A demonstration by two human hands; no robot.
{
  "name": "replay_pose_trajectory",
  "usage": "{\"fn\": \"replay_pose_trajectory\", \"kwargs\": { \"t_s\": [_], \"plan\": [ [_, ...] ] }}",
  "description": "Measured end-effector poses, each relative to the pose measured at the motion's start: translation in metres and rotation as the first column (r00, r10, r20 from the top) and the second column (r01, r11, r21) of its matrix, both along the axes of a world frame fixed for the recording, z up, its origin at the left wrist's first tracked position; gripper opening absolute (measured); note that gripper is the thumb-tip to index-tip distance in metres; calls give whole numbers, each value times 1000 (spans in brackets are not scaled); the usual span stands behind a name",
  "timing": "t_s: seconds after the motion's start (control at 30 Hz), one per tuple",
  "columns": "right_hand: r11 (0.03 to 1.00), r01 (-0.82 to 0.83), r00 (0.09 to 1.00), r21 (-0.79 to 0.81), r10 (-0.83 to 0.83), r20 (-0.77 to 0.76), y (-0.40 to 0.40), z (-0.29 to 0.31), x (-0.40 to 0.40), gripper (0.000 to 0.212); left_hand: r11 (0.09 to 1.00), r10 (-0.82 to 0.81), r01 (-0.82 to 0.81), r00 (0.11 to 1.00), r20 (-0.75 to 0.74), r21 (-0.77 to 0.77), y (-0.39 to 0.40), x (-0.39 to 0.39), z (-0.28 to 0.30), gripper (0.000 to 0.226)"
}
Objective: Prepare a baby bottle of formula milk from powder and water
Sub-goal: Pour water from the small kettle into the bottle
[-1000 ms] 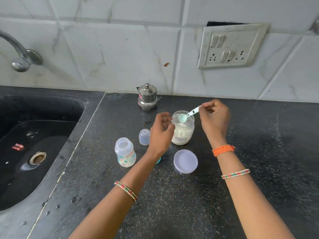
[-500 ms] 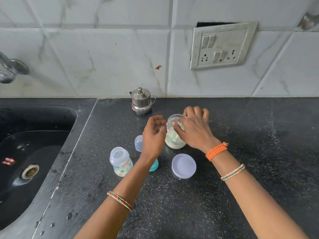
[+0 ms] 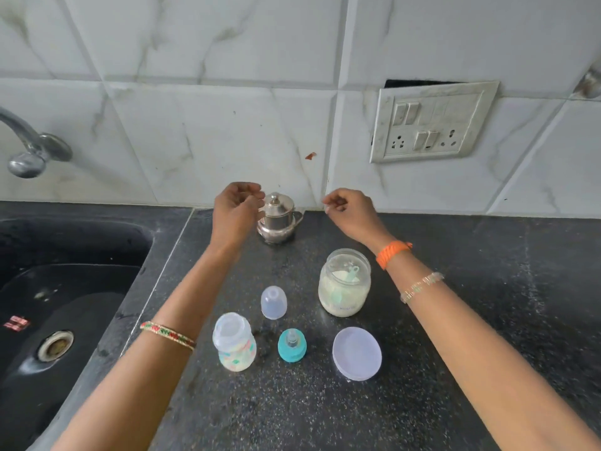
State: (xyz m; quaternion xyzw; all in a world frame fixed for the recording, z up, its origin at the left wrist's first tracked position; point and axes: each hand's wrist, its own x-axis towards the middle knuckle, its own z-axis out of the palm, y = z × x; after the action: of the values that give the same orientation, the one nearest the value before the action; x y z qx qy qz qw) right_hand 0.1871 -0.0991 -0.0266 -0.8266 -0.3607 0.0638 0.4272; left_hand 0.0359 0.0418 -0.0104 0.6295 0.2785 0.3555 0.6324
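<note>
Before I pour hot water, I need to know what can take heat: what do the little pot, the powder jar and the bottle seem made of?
Pot: polished metal, likely steel; mirror shine. Jar: clear, thick-walled, glass or hard plastic; unclear which. Bottle: cloudy see-through plastic, printed pattern.

The left hand (image 3: 235, 211) covers the steel pot's (image 3: 279, 219) left side. Left of the pot, the sink (image 3: 74, 288) and tap (image 3: 29, 148) are cut off by the frame edge.
</note>
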Motion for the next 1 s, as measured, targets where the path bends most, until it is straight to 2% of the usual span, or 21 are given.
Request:
{"fn": "replay_pose_trajectory", "kwargs": {
  "t_s": [0.13,0.27,0.37,0.5,0.57,0.7,1.0],
  "plan": [
    [964,-40,990,-261,2,-143,62,-26,37,23,999,18,-14,992,-123,34,45,9,-19,21],
    [933,-130,982,-334,74,-174,93,-44,48,19,999,39,-33,986,-161,37,64,5,-36,22],
    [963,-101,983,-249,58,-176,98,-52,48,19,999,43,-41,984,-175,11,66,-2,-44,25],
    [999,15,936,-49,-31,-349,91,-53,40,22,999,41,-41,983,-179,0,63,-12,-47,27],
    [999,54,926,3,-49,-373,86,-49,33,19,999,39,-38,984,-174,8,61,-20,-45,27],
    [993,91,945,77,-62,-320,69,-33,19,10,1000,14,-11,990,-138,23,49,-39,-37,29],
    [943,117,974,312,-47,-223,4,20,-48,7,997,-64,67,996,-66,44,0,-101,-27,30]
  ]
}}
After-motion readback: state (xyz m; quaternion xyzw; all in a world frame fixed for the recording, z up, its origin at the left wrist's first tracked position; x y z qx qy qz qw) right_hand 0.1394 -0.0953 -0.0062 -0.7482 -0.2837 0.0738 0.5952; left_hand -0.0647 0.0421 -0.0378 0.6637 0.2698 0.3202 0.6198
